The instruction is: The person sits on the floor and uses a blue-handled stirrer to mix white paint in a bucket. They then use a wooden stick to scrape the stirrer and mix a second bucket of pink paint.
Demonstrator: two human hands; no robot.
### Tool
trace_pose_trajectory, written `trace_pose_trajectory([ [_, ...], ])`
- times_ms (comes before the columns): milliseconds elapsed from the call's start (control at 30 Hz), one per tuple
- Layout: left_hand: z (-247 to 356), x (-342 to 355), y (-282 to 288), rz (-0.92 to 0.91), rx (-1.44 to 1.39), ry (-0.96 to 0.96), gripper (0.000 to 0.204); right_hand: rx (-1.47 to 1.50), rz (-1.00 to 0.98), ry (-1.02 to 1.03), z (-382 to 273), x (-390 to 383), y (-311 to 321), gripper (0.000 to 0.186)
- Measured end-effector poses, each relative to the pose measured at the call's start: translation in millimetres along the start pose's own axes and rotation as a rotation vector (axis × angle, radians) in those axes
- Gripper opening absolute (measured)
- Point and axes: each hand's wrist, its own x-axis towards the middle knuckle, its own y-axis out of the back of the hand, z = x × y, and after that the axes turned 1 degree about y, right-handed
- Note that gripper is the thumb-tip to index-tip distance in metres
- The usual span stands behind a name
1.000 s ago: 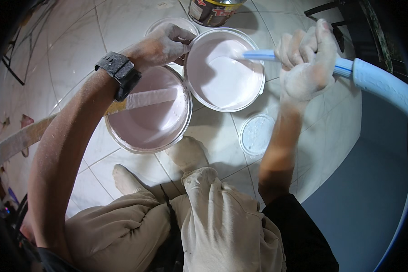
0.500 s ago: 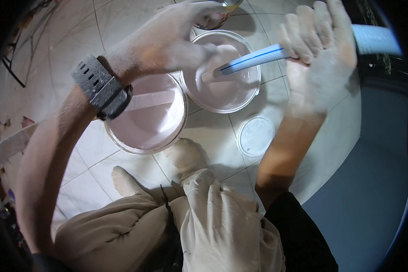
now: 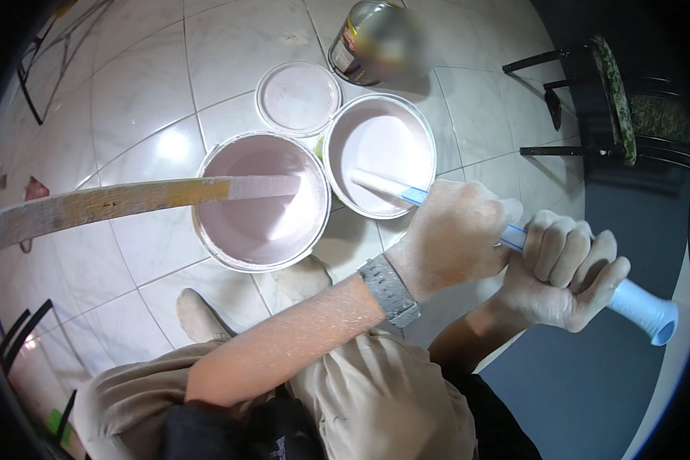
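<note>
A light blue plastic pipe (image 3: 635,308) with a flared end slants from the lower right into the right bucket (image 3: 434,157). Its tip rests in the pale pinkish paint-like mix (image 3: 377,146). My left hand (image 3: 458,234), with a dusty grey watch strap at its wrist, is closed around the pipe near the bucket's rim. Higher up, towards the flared end, my right hand (image 3: 563,264) has its fingers wrapped round the same pipe. Pale powder covers both hands.
A long mix-stained wooden strip (image 3: 122,201) leans into the left bucket (image 3: 200,207), which holds similar mix. Behind the buckets lie a round lid (image 3: 299,98) and a metal can (image 3: 352,54), partly blurred. A patterned chair (image 3: 615,100) stands at the right.
My left hand has come from over the buckets onto the pipe and closed on it. My right hand has shifted lower in the picture, still holding the pipe. The view has shifted too.
</note>
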Motion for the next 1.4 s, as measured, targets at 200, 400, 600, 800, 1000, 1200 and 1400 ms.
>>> trace_pose_trajectory([
  [200,-12,12,2,0.033,-0.073,-0.075,0.015,-0.229,0.107,0.169,13,-11,-27,0.040],
  [400,-41,-7,-9,-0.117,-0.071,0.064,0.026,-0.379,0.078,-0.079,31,-25,-26,0.044],
  [600,-30,-13,-14,-0.194,-0.055,0.196,0.023,-0.026,0.167,-0.148,-3,-8,-11,0.039],
  [800,-5,-5,-9,-0.124,-0.064,0.102,0.019,0.049,0.160,-0.048,-34,13,-10,0.056],
  [1000,-4,-1,2,-0.053,-0.081,0.019,0.030,-0.253,-0.035,0.127,-14,-12,-34,0.055],
  [1200,-28,-12,-7,-0.118,-0.132,0.105,0.034,-0.464,0.208,-0.144,0,-33,-37,0.049],
  [1400,-17,-9,-11,-0.190,-0.029,0.237,0.046,0.070,0.337,-0.108,-13,-17,-8,0.045],
])
